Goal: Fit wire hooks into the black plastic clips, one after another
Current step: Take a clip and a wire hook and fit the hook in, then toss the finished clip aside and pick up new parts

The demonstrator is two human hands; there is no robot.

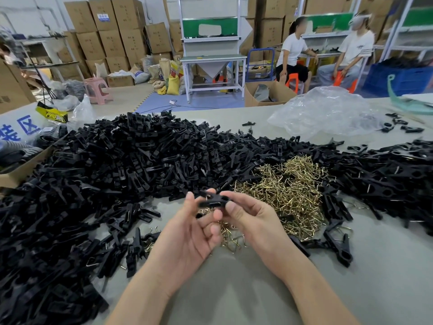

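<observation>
Over the table (pixel 236 292), both grips, left hand (pixel 187 233) and right hand (pixel 248 219), clamp one black clip (pixel 212 201), likely seating its hook; next needs wire hooks (pixel 288 191) from two o'clock.

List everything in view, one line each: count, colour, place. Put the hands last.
clip pile: many, black, heaped across the table
wire hooks: many, brass-coloured, heap on table right of centre
held clip: one, black, pinched between both hands
plastic bag: one, clear, far right of table
table: one, grey-beige, foreground
cardboard boxes: many, brown, stacked along back wall
stool: one, pink, floor, back left
workbench: one, white with green panel, back centre
seated people: two, white shirts, back right
left hand: one, holds clip's left end
right hand: one, holds its right end
</observation>
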